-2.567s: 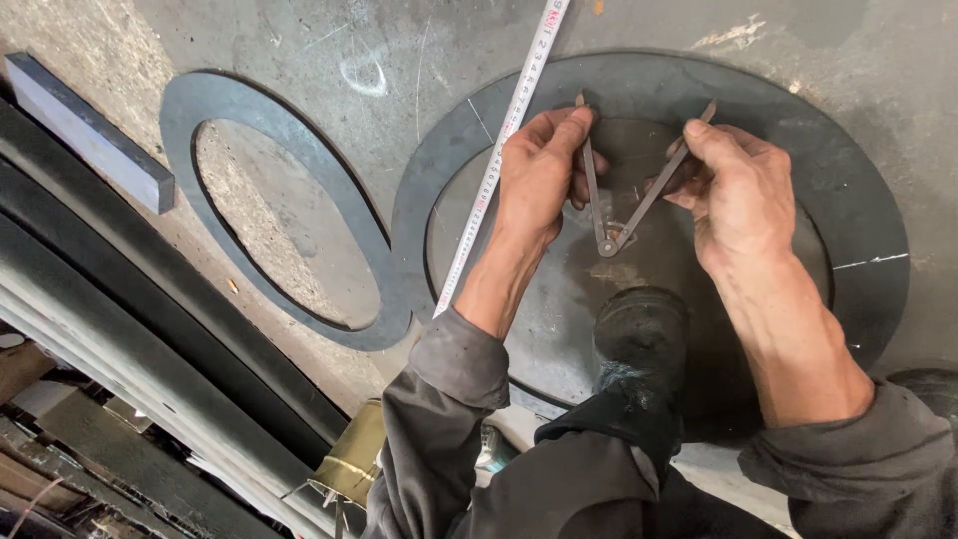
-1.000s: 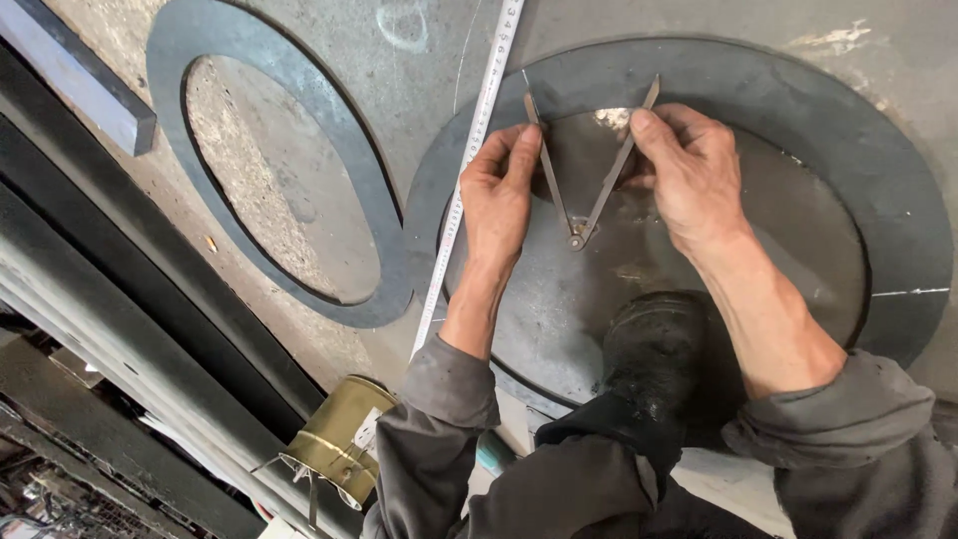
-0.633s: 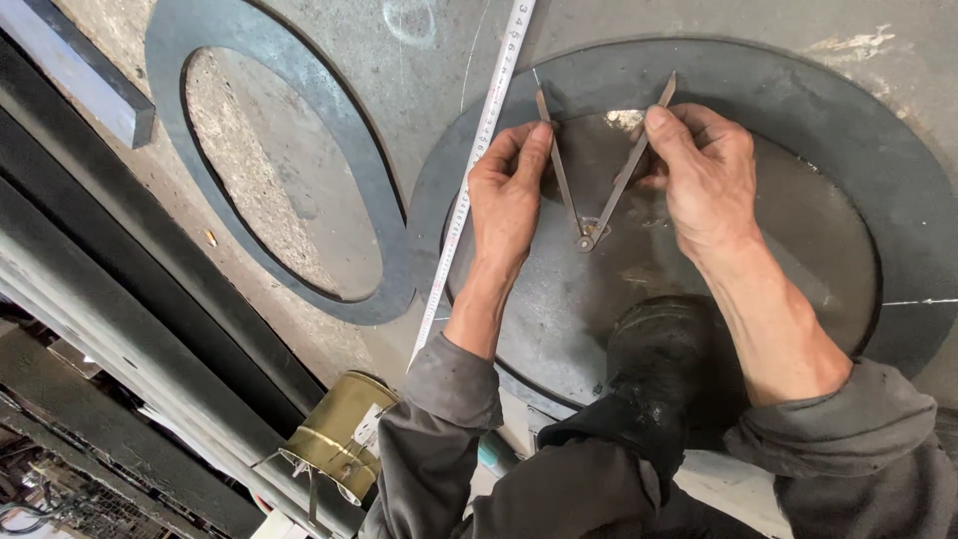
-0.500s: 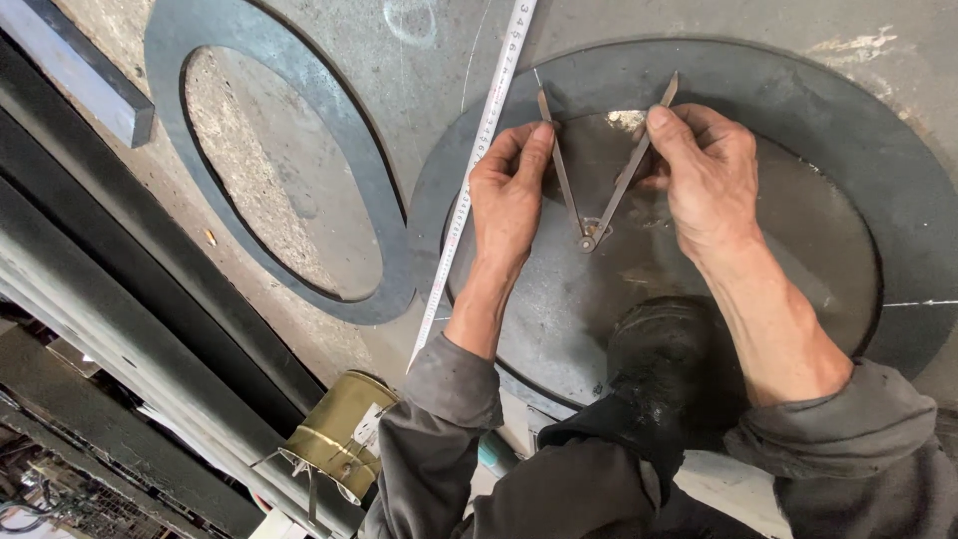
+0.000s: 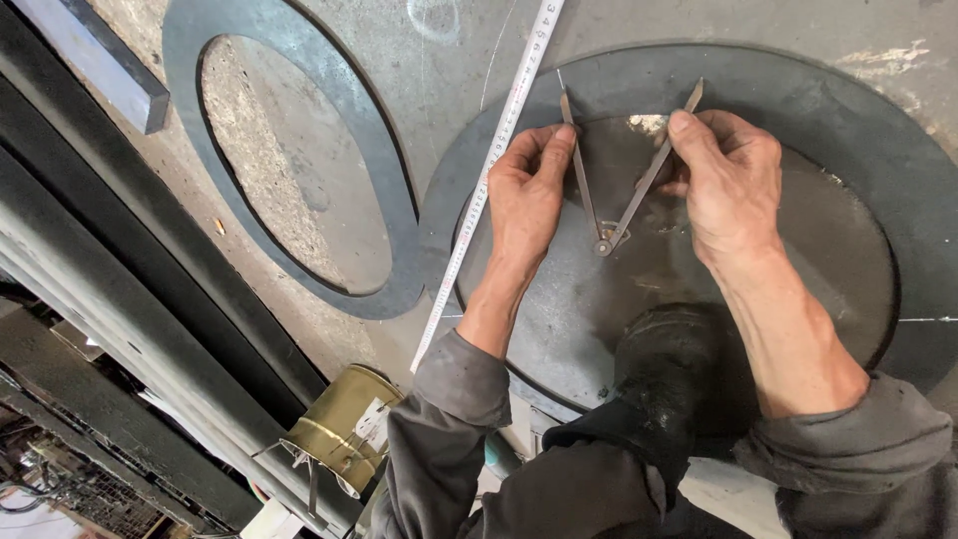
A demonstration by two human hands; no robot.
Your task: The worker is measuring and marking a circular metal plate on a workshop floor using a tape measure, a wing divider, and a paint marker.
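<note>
On the dark steel disc (image 5: 699, 299), framed by its wider flat ring (image 5: 858, 110), a pair of metal dividers (image 5: 609, 235) spread in a V, hinge toward the body, both points out at the disc's far edge. Left hand (image 5: 524, 195) pinching the left leg near its tip between thumb and forefinger, remaining fingers curled; right hand (image 5: 728, 185) closed the same way on the right leg. Compared with half a second back, almost nothing moved: same spread, same grip, both points apparently seated — though actual contact of the tips with the steel hard to confirm from this angle. Hence a held setting rather than a swing or an adjustment. Just left of the left hand, a tape measure (image 5: 489, 160) stretched diagonally across the bench (image 5: 329, 349). Farther left, a second cut ring (image 5: 389, 230) lying flat. Below, a brass-coloured can (image 5: 339, 429) and a black boot (image 5: 669, 369) planted on the disc.
</note>
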